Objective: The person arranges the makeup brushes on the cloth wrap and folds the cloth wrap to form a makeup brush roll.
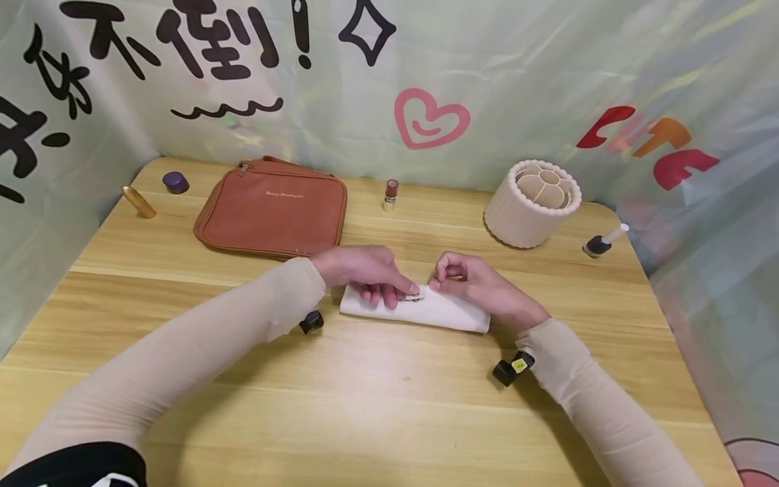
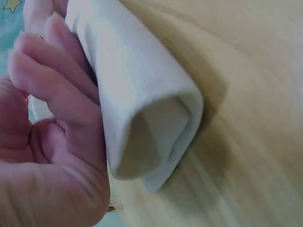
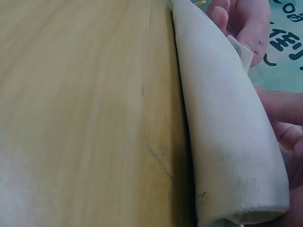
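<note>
a white cloth roll (image 1: 420,310) lies lengthwise on the wooden table (image 1: 377,392), near its middle and just in front of the person, its open end (image 2: 151,137) showing a hollow, loosely wound tube in the left wrist view. the left hand (image 1: 365,270) rests on top of the roll's left half with fingers straight and close together, fingertips pressing down near a small metal snap or clasp (image 1: 415,296), likely so the layers stay wound and do not spring open. the right hand (image 1: 471,281) sits at the roll's middle-right with fingers curled, thumb and forefinger seeming to pinch a loose flap (image 3: 239,47) of the cloth by that clasp, probably to line it up for fastening. both hands meet over the fastener, which explains the roll being pinned flat instead of lifted. farther back, well apart from the hands, lie a brown zip pouch (image 1: 272,206), a lipstick (image 1: 391,195) standing upright, a ribbed cream organiser (image 1: 532,203), a nail polish bottle (image 1: 602,241), a gold tube (image 1: 138,201) and a purple cap (image 1: 175,181).
</note>
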Demonstrator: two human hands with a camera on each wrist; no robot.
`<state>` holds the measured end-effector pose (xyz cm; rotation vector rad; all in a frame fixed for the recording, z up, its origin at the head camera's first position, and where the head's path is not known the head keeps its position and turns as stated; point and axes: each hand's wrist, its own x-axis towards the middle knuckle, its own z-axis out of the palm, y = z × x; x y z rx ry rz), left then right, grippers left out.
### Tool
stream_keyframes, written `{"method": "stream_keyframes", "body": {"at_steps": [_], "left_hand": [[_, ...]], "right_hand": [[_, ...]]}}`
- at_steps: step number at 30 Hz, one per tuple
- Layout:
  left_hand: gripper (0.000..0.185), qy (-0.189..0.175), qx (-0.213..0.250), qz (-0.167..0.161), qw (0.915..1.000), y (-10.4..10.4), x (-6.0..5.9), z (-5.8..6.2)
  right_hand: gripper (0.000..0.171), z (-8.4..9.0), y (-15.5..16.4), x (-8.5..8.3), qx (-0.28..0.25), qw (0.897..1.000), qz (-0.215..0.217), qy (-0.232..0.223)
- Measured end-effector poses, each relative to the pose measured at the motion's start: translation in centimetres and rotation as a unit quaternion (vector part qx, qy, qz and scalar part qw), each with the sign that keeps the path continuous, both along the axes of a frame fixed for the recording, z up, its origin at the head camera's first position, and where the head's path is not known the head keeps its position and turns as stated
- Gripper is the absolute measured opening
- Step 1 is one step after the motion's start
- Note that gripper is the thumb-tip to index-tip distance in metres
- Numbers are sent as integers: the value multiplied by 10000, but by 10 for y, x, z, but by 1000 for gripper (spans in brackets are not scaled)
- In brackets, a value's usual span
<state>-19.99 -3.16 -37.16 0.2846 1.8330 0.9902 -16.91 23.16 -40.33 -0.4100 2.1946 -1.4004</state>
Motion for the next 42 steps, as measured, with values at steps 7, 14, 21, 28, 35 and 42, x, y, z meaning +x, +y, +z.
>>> {"method": "stream_keyframes", "body": {"at_steps": [7, 14, 21, 28, 35, 42], "left_hand": [[35, -494, 205, 164, 9984, 1, -2, -4], [32, -864, 444, 316, 9948, 0, -4, -12], [34, -702, 315, 100, 9970, 1, -4, -13], [33, 153, -88, -184, 9997, 6, 2, -10], [35, 207, -148, -162, 9995, 7, 3, -11], [37, -92, -97, 60, 9999, 6, -2, -15]], "right_hand": [[14, 1, 0, -1, 24, 9999, 99, 90], [13, 0, -1, -2, 50, 9999, 89, -19], [10, -1, -3, 0, 107, 9999, -17, 101], [4, 1, -10, 6, 1026, 9845, 328, 1387], [6, -2, -8, 6, 1034, 9823, 581, 1448], [23, -1, -6, 6, 1128, 9831, 880, 1144]]}}
